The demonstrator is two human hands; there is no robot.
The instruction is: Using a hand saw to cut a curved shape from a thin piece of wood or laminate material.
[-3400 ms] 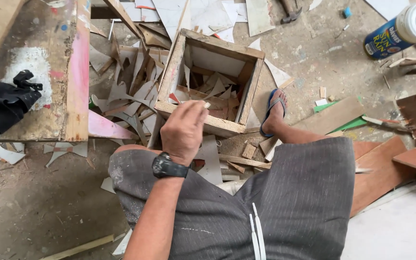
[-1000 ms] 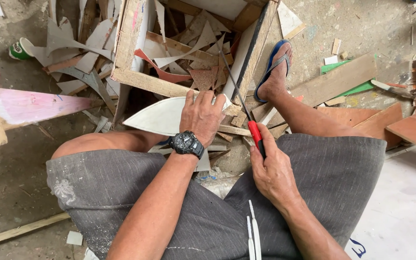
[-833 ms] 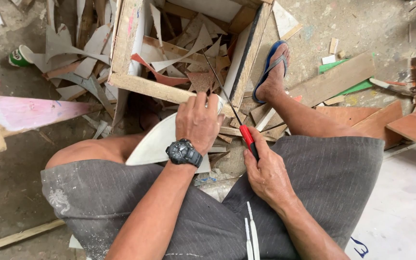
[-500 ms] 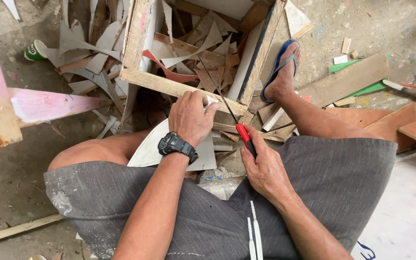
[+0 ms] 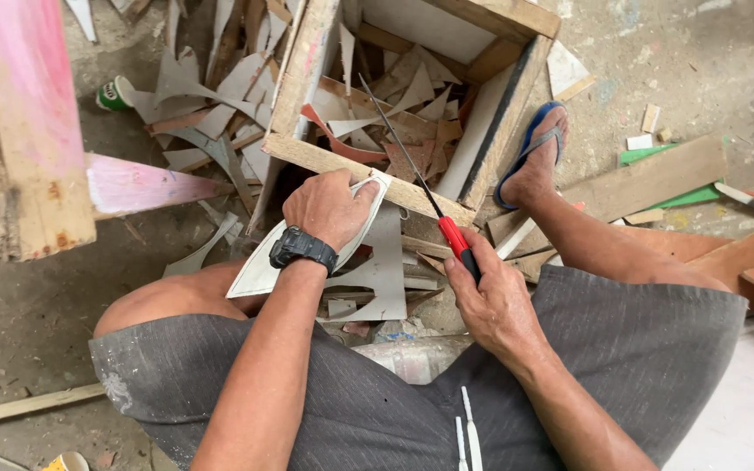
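My left hand [image 5: 329, 208], with a black watch on its wrist, presses a thin white curved board piece [image 5: 259, 270] down against the near rim of a wooden box frame [image 5: 307, 157]. In my right hand [image 5: 495, 301] I grip the red handle of a thin-bladed saw [image 5: 457, 240]. Its blade [image 5: 399, 144] slants up and left over the box, right of the board piece.
The box holds several board offcuts [image 5: 412, 131]. More scraps [image 5: 211, 87] litter the floor to the left. A pink-painted wooden bench [image 5: 37, 131] stands at the left. My foot in a blue sandal [image 5: 534, 157] rests by the box. Planks [image 5: 656, 179] lie at the right.
Earliest, only my left hand worked at the box rim. Since then my right hand came in with the saw. The view has shifted, and the blade has slid a little along the board.
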